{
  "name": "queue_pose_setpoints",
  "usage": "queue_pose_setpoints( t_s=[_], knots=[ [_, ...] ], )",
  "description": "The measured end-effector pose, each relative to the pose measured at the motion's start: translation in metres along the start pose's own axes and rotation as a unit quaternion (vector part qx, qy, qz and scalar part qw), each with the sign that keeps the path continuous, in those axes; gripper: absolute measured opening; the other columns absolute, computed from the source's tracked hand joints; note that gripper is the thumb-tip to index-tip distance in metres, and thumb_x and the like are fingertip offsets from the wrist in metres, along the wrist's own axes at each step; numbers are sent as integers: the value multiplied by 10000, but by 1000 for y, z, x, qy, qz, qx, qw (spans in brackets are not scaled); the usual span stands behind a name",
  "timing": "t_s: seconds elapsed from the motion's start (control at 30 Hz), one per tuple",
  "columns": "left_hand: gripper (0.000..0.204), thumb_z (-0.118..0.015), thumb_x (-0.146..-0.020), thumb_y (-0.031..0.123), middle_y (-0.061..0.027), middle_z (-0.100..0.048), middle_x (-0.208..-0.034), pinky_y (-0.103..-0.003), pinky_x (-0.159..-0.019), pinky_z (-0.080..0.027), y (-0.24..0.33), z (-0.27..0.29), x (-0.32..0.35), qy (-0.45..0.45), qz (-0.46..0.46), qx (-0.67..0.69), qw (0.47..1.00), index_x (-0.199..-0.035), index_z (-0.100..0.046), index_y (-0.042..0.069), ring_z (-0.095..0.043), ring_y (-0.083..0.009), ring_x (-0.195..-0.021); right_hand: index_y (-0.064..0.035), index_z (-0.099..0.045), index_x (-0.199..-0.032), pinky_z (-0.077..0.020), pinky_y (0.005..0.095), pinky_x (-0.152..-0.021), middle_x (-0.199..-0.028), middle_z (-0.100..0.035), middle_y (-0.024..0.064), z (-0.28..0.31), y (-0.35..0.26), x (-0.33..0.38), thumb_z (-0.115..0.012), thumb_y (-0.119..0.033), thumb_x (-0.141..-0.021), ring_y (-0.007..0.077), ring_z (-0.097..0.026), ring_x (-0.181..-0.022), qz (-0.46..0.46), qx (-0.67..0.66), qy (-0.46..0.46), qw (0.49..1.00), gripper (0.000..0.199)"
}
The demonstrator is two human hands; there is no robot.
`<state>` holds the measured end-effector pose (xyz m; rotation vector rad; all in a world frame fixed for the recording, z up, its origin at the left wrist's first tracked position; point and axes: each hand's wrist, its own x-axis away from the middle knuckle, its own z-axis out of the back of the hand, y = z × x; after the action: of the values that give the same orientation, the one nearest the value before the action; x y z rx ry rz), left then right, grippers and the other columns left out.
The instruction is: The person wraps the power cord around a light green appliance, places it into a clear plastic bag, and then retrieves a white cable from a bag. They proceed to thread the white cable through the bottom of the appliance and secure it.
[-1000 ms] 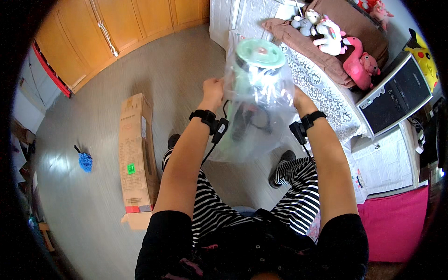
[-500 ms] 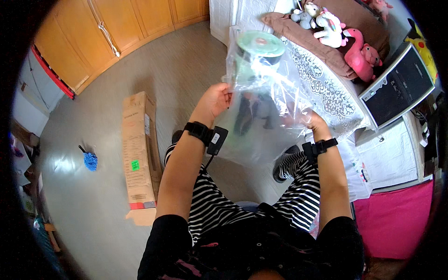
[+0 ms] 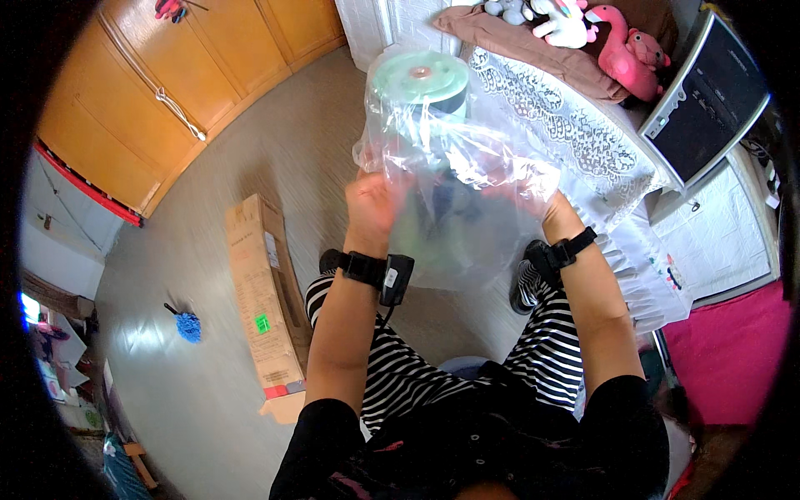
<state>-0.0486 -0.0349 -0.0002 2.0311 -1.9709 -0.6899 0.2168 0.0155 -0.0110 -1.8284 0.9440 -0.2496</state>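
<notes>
A large clear plastic bag point(image 3: 467, 242) hangs in front of me, between my hands. Inside it stands a pale green appliance with a round disc-like top point(image 3: 421, 77), a dark band below the top and a dark part lower down; its exact kind is blurred by the plastic. My left hand point(image 3: 372, 202) is closed on the left side of the bag, its fingers curled and slightly smeared. On the other side, my right hand point(image 3: 557, 215) is at the bag's right edge. Crumpled, shiny plastic covers its fingers, so their grip is unclear.
A long cardboard box point(image 3: 267, 308) lies on the floor at left, with a blue duster point(image 3: 188, 327) beyond it. Wooden cabinets point(image 3: 208, 58) line the far left. At right are a lace-covered surface point(image 3: 567, 117), plush toys point(image 3: 621, 58) and a computer tower point(image 3: 708, 96).
The bag and the appliance in it have shifted left in view. My left hand has moved lower on the bag's side. The whole scene has also shifted as my head turned.
</notes>
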Motion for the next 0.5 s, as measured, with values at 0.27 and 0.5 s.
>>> queue_pose_setpoints(
  t_s=[0.27, 0.5],
  knots=[
    [365, -522, -772, -36, -79, -580, -1036, -368, -795, -475, -6, 10, 1, -92, 91, -62, 990, -1127, -545, 43, -570, -211, -909, -72, -444, -1238, -487, 400, -868, -1156, -518, 86, -33, 0, -8, -569, -210, -873, 229, -530, -1038, -11, -212, 185, 960, 410],
    [94, -604, -812, 67, 7, -616, -817, -242, -648, -472, -24, -13, 14, -33, 164, -224, 960, -902, -629, 66, -578, -96, -714, -41, -407, -1247, -491, 364, -844, -1123, -521, 93, -13, 15, -8, -569, -211, -873, 217, -546, -981, -41, -179, 231, 955, 442]
  ],
)
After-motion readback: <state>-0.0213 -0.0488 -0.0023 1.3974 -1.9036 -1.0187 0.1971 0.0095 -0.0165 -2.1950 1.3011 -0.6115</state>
